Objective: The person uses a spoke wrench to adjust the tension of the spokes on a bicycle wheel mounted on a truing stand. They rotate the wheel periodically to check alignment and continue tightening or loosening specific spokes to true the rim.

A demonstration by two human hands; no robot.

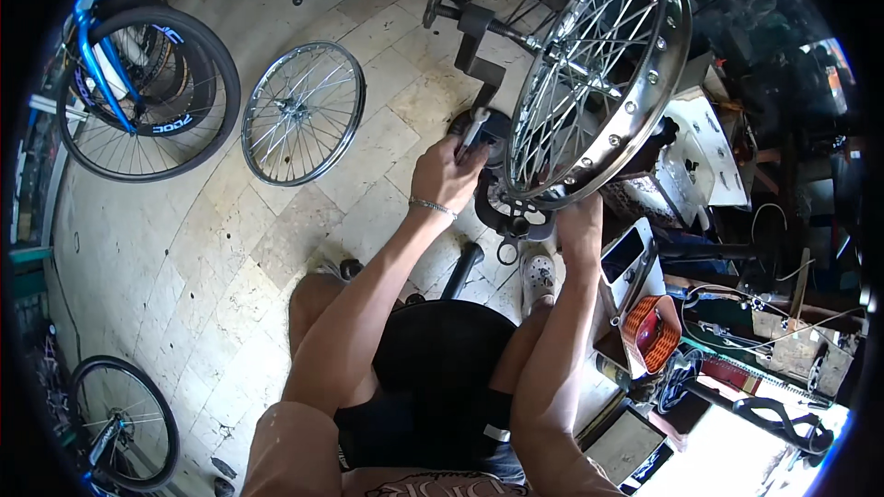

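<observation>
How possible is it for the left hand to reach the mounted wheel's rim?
Probably yes: the left hand is near the rim, with nothing obvious barring the way, though the metal tool it holds may hinder a grip.

Glossy metal rim (642,92), matt dark metal stand (472,35), smooth, slightly glossy floor tiles (230,221)

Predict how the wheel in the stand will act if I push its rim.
The wheel will probably spin rather than shift, since its axle appears held by the stand. It should feel fairly stiff, with many spokes bracing the rim. The rim's smooth, shiny face may feel slippery.
</observation>
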